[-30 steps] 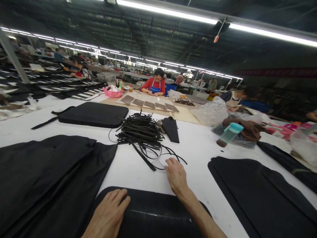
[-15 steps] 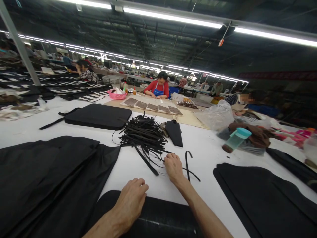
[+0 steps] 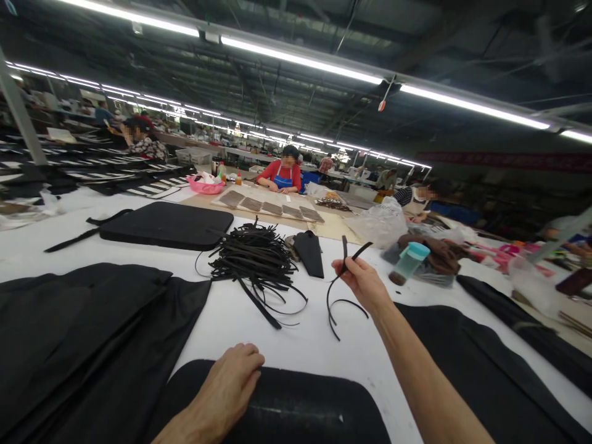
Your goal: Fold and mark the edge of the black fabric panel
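My right hand [image 3: 363, 280] pinches a couple of narrow black strips [image 3: 330, 302] above the white table; their ends stick up past the fingers and curl down below. To its left lies a tangled heap of black strips [image 3: 254, 256], some trailing toward me. My left hand [image 3: 231, 376] rests on the far edge of a black rounded panel [image 3: 319, 401] right before me, fingers loosely bent and nothing visible in them. A small tapered black piece [image 3: 309, 254] lies between the heap and my right hand.
Black sheets [image 3: 83, 333] cover the left, with more black pieces [image 3: 467, 351] at the right. A thick black pad [image 3: 166, 225] lies behind. A teal-lidded bottle [image 3: 409, 265] leans beside a clear plastic bag [image 3: 379, 222]. A co-worker in red [image 3: 282, 176] works opposite.
My right hand has lifted strips off the table and moved right and away from me, beyond the heap's side. My left hand stays on the panel. The view has turned slightly right.
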Available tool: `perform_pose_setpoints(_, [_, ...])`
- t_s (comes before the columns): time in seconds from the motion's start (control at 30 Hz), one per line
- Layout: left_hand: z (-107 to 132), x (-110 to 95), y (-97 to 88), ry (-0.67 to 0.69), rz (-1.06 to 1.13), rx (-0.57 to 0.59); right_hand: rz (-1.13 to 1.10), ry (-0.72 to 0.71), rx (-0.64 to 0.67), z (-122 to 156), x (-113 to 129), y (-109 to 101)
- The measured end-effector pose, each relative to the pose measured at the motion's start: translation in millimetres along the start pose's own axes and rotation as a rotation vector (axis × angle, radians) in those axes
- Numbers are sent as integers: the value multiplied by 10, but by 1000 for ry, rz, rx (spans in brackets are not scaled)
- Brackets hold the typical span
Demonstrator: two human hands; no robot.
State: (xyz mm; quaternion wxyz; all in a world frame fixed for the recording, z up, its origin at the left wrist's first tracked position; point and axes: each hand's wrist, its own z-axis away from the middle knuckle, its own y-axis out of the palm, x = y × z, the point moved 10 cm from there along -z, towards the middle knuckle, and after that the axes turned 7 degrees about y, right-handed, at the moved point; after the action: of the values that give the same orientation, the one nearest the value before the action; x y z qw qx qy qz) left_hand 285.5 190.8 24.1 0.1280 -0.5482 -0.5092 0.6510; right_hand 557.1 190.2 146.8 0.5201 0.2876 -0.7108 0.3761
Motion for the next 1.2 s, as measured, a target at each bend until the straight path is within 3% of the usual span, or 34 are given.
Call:
perform_pose_setpoints(0.1, [153,-44,-120,-31,214,-63,-106,156,302,520,23,337])
perform_pose_setpoints(0.2, [388,-24,-249,-192,478,-118,-238,392,669,1299,-70,780])
perform_pose_setpoints(0.27, [534,-63,-336,-251,584,-141,-222,477,739,1700,-171,901])
perform_pose_setpoints(0.37, [720,-55,-508,-303,673,-254,-99,567,701,2044,-419,917])
perform_pose_setpoints(0.47, [834,31,-546,-351,829,-347,-13,580,676,2194,-575,900])
perform_pose_setpoints(0.53, [810,-2,-404,-333,1004,-253,16,559,676,2236,-603,901])
perform_pose_setpoints(0.63, [772,-128,-116,-326,1283,-23,78,505,656,2250,-613,880])
perform_pose_setpoints(0.73, [780,-158,-20,-307,1414,56,171,460,618,2253,-680,817])
perform_pose_setpoints(0.83, [828,-130,33,-286,1418,121,233,477,597,2284,-817,750])
perform_pose_setpoints(0.9, [877,-43,97,-346,1374,127,255,502,595,2312,-889,729])
perform_pose_setpoints(1.03, [958,220,176,-542,1235,-12,197,589,604,2370,-945,750])
perform_pose_setpoints(1.2, [1006,368,194,-636,1078,-95,67,713,627,2449,-1050,711])
